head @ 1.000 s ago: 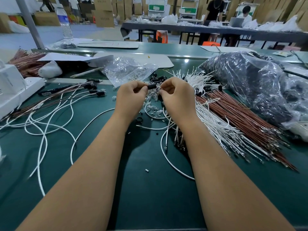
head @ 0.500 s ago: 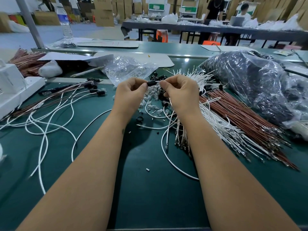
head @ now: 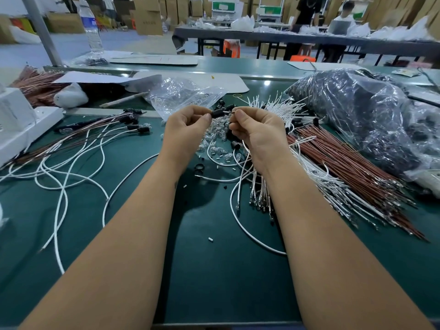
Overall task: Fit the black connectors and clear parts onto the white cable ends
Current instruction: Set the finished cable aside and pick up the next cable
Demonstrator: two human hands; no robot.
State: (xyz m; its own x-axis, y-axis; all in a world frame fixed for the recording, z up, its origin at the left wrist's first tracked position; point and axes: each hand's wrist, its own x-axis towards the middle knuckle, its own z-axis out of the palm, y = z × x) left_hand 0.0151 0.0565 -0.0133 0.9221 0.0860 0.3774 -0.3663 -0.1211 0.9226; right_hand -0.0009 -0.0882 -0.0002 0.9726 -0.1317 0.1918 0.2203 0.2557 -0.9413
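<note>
Head view: a black connector [head: 218,113] is held up above the green table [head: 214,270], pinched at its left end by the curled fingers and thumb of the left hand [head: 187,128]. Just to its right, the right hand [head: 258,131] has its fingers curled in and pinches the tip of a white cable [head: 234,206]; a short white stub of that cable bridges the small gap between the right fingertips and the connector's right end. Whether the tip is already seated inside the connector cannot be told. The cable drops from under the right hand, loops across the mat and runs toward the near right forearm. Directly beneath the hands lies a scatter of clear parts [head: 217,139] mixed with loose black connectors [head: 235,145] and a black ring. Behind the left hand sits a crumpled clear plastic bag [head: 181,96]. To the right of the hands a fan of white cables [head: 333,184] lies beside and partly over a bundle of reddish-brown wires [head: 352,163], and beyond these rests a large dark plastic-wrapped bundle [head: 357,110]. On the left side of the table lie long white and brown leads with black connectors already on their ends [head: 133,126], near a white device [head: 21,125] at the edge. A water bottle [head: 91,29] stands far back on the left.
</note>
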